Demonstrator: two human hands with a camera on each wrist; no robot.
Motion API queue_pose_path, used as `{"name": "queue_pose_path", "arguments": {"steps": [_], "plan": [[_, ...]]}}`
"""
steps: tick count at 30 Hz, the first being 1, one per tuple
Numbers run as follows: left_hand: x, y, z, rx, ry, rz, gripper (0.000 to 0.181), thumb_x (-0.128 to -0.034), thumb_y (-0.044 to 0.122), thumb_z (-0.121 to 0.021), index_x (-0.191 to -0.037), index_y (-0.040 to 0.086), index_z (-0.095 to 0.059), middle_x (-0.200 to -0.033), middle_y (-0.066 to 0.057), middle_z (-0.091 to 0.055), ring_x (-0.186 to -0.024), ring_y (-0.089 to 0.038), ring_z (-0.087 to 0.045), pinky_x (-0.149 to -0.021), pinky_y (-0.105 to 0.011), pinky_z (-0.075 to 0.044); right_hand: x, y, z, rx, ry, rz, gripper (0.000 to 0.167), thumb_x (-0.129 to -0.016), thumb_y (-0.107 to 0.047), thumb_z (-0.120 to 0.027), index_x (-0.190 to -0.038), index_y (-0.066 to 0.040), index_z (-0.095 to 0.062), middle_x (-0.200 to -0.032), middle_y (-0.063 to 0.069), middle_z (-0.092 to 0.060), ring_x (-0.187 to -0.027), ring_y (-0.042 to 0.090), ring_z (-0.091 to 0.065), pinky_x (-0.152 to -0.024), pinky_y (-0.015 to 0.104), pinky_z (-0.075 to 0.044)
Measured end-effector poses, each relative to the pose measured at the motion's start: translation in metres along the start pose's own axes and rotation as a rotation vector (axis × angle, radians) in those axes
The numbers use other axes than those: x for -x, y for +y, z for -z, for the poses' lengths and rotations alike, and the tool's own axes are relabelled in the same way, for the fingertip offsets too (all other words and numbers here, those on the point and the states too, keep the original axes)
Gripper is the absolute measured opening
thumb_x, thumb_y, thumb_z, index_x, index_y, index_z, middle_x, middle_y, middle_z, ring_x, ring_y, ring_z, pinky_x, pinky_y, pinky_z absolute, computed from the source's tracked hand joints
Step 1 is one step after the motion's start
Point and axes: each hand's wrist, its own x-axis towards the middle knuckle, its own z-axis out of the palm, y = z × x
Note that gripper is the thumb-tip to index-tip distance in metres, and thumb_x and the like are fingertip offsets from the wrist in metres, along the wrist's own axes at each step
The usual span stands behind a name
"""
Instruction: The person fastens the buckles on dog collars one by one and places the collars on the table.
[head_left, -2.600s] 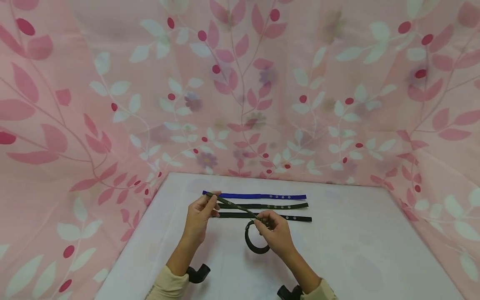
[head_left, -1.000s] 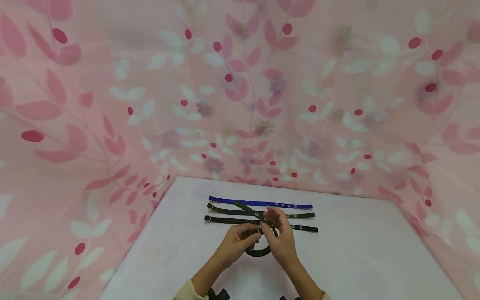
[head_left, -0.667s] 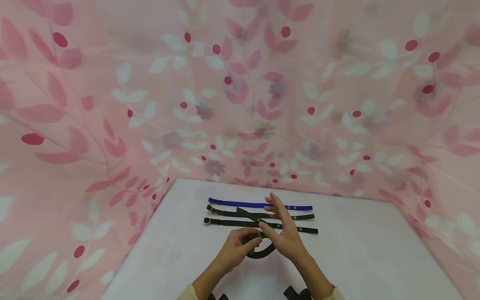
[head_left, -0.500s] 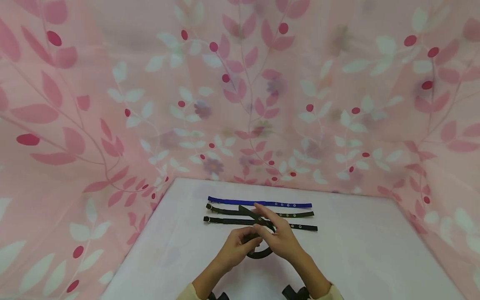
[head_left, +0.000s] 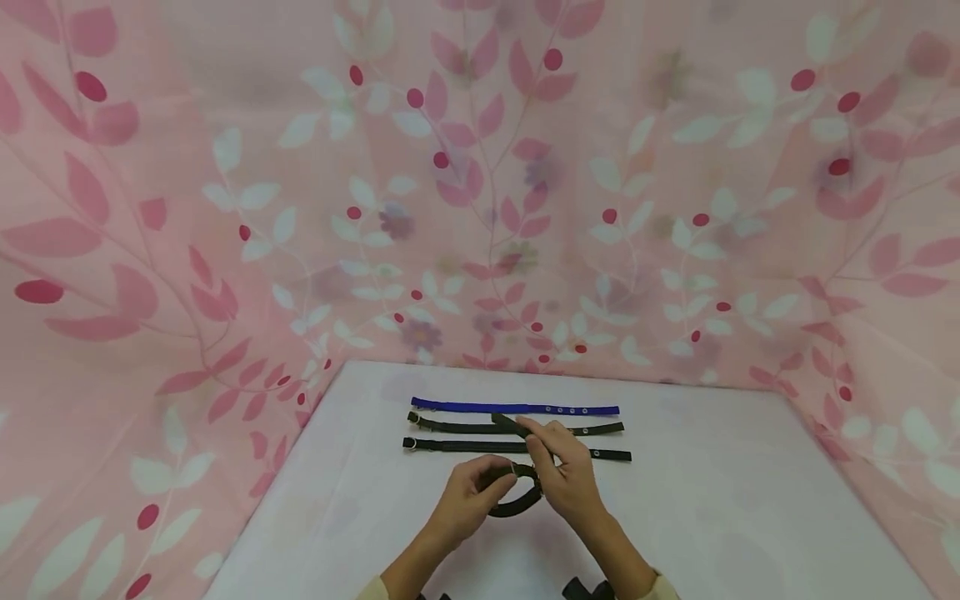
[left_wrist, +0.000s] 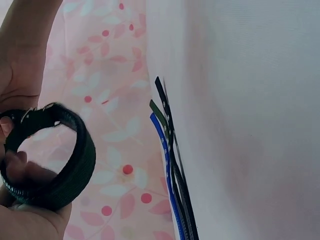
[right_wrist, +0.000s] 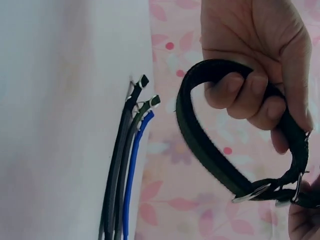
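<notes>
In the head view, a dark green pet collar [head_left: 517, 506] is buckled into a loop and held above the table. My left hand [head_left: 465, 504] holds the loop at its left side; in the right wrist view its fingers [right_wrist: 257, 87] curl through the loop. My right hand [head_left: 566, 475] pinches the collar's loose strap end [head_left: 507, 423], which sticks out up and to the left. Metal buckle hardware [right_wrist: 252, 193] sits between the hands. The left wrist view shows the round loop [left_wrist: 86, 167] from the side, the right hand [left_wrist: 22, 75] beyond it.
Three flat collars lie side by side behind the hands: blue [head_left: 480, 407], green [head_left: 457, 428] and black [head_left: 457, 446]. All lie on a white table [head_left: 712, 500]. Pink floral cloth [head_left: 495, 208] stands behind and at both sides.
My left hand has gone from the strap's free end to the loop. My right hand has briefly spread its fingers, then closed on the loose strap end. The loop stays between the hands.
</notes>
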Motion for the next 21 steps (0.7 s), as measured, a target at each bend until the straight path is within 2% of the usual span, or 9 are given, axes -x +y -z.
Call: {"name": "queue_pose_path", "arguments": {"steps": [3, 8, 13, 17, 21], "plan": [[0.0, -0.001, 0.001, 0.001, 0.028, 0.013, 0.023, -0.096, 0.018, -0.065, -0.113, 0.003, -0.068, -0.102, -0.02, -0.067, -0.084, -0.009, -0.06, -0.073, -0.02, -0.052, 0.0, 0.001, 0.001, 0.033, 0.066, -0.029, 0.032, -0.09, 0.009, -0.062, -0.117, -0.004, -0.071, -0.071, -0.003, -0.053, -0.064, 0.003, -0.045, -0.051, 0.015, -0.038], [-0.003, -0.002, 0.001, -0.006, 0.015, -0.007, 0.026, -0.0952, 0.02, -0.067, -0.119, 0.009, -0.067, -0.107, -0.015, -0.069, -0.089, -0.012, -0.064, -0.079, -0.021, -0.054, -0.004, -0.008, 0.004, 0.008, 0.119, -0.043, 0.029, -0.087, 0.016, -0.061, -0.112, 0.004, -0.07, -0.066, 0.003, -0.053, -0.054, 0.01, -0.05, -0.047, 0.016, -0.041], [-0.004, -0.006, 0.001, -0.04, 0.048, -0.029, 0.026, -0.0902, 0.022, -0.073, -0.115, 0.016, -0.07, -0.101, -0.009, -0.071, -0.083, -0.009, -0.064, -0.074, -0.022, -0.056, -0.009, -0.024, 0.007, -0.007, 0.12, -0.05, 0.028, -0.088, 0.016, -0.06, -0.114, 0.009, -0.067, -0.066, 0.006, -0.054, -0.049, 0.016, -0.052, -0.049, 0.015, -0.046], [-0.001, -0.008, 0.001, -0.051, 0.072, -0.014, 0.022, -0.0878, 0.023, -0.076, -0.109, 0.017, -0.072, -0.098, -0.007, -0.072, -0.081, -0.009, -0.063, -0.072, -0.022, -0.056, -0.008, -0.027, 0.007, -0.031, 0.106, -0.042, 0.03, -0.086, 0.018, -0.061, -0.116, 0.012, -0.065, -0.065, 0.008, -0.055, -0.047, 0.017, -0.052, -0.05, 0.015, -0.048], [0.0, -0.008, 0.003, -0.052, 0.109, -0.041, 0.019, -0.0887, 0.022, -0.075, -0.106, 0.015, -0.073, -0.095, -0.008, -0.072, -0.08, -0.009, -0.063, -0.07, -0.023, -0.056, -0.006, -0.026, 0.006, -0.059, 0.103, -0.078, 0.028, -0.088, 0.016, -0.061, -0.115, 0.013, -0.065, -0.066, 0.01, -0.056, -0.048, 0.021, -0.054, -0.05, 0.016, -0.049]]}}
